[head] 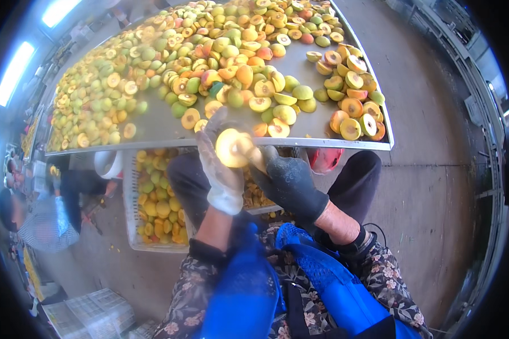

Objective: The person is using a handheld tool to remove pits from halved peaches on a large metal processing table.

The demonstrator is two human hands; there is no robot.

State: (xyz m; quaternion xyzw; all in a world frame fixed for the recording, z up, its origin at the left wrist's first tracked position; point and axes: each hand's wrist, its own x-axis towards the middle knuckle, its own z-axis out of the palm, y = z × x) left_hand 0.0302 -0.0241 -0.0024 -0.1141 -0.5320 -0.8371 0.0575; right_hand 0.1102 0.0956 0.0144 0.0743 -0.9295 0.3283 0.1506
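My left hand (220,178), in a whitish glove, cradles a halved yellow peach (227,149) with its cut face up. In a dark grey glove, my right hand (288,178) grips a small hand tool (258,160) that reaches the middle of the cut face. Blur hides the tool's exact shape and tip. Both hands are just off the near edge of a metal-topped table (161,120), above my lap. Many peach halves (233,74) are heaped on that table, some cut side up with the stone or its hollow showing. A separate group of halves (351,108) lies at the right corner.
Below the table on the left stands a white plastic crate (131,203) of peach halves. Between my knees is another container (263,208) with fruit pieces. A red object (324,160) and a white bucket (109,164) are under the edge. Another person (46,229) sits at left, near stacked crates (91,315).
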